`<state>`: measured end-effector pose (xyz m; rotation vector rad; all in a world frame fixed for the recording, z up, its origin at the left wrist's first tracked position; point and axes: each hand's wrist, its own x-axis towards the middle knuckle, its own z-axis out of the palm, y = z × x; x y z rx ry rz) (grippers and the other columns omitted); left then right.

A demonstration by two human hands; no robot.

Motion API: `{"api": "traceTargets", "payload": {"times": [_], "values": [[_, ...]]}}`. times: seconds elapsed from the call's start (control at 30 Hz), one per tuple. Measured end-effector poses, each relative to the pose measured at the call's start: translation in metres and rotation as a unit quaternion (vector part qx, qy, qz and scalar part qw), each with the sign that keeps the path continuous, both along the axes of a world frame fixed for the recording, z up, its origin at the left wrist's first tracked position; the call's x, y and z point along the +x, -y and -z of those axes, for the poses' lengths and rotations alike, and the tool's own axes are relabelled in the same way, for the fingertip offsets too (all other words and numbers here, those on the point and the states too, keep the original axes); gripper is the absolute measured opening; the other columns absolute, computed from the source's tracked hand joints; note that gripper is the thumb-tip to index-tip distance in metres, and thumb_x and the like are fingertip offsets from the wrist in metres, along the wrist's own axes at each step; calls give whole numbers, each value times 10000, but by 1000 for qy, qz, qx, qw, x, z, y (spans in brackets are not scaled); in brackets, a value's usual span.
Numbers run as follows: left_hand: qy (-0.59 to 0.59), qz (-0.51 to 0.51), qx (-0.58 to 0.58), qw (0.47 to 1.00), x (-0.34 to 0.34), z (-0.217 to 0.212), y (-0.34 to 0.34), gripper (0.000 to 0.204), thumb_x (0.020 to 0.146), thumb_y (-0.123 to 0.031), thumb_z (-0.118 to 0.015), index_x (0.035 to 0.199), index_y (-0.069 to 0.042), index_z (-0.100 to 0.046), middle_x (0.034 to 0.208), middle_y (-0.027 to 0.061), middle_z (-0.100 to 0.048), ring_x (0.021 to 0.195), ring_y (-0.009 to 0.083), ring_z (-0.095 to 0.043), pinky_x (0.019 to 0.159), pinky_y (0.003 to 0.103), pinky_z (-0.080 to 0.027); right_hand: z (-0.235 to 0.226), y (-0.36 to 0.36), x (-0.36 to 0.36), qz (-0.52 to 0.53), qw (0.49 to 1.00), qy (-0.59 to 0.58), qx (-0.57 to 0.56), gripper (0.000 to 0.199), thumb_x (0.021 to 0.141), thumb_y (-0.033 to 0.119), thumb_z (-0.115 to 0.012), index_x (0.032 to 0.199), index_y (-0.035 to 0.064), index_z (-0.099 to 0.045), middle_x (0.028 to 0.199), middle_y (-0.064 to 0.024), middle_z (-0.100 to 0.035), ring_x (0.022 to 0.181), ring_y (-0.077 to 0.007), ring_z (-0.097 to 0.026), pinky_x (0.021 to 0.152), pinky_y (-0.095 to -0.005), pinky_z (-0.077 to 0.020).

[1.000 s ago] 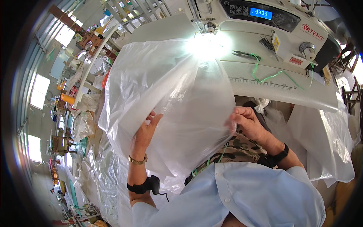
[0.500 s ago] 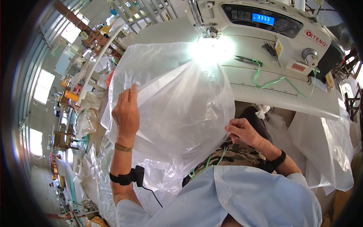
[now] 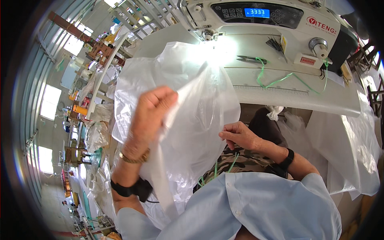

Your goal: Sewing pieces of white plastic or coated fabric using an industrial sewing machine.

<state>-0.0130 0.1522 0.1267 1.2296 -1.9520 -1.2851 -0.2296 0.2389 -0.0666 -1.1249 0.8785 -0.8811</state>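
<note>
A large translucent white plastic sheet (image 3: 196, 116) drapes from under the lit needle area of the sewing machine (image 3: 264, 36) down toward my lap. Slightly blurred, my left hand (image 3: 154, 110) is closed on a folded edge of the sheet and holds it raised, left of the middle. At the sheet's right border, my right hand (image 3: 241, 135) pinches the plastic between thumb and fingers above my thigh. Glare from the lamp hides the needle and presser foot.
Thread snips (image 3: 252, 59) lie on the machine table beside green thread (image 3: 276, 85). A ruler scale (image 3: 272, 90) runs along the table's near edge. More plastic sheeting (image 3: 344, 148) hangs at the right. Metal rails (image 3: 144, 18) stand beyond the table at the far left.
My left hand has come right and closed on the sheet's edge, lifting it into a fold. My right hand has shifted slightly left. The view has turned a little right.
</note>
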Motion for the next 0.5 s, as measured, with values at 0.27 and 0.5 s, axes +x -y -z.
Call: {"api": "traceTargets", "payload": {"times": [0.27, 0.5], "values": [[26, -37, -198, 979, -7, 115, -58, 138, 957, -139, -611, 935, -12, -561, 614, 32, -477, 531, 79, -437, 482, 259, -374, -17, -6, 10, 6, 1000, -6, -21, 299, 986, 236, -557, 778, 22, -576, 550, 1, -533, 497, -50, -493, 485, -228, -409], [33, -44, -137, 989, 4, 144, -48, 170, 989, -182, -558, 940, -21, -536, 650, 40, -409, 600, 117, -362, 538, 278, -354, -41, -2, 27, 70, 944, -147, -287, 232, 969, 191, -570, 814, 19, -565, 562, -73, -558, 498, -147, -582, 492, -294, -438]]}}
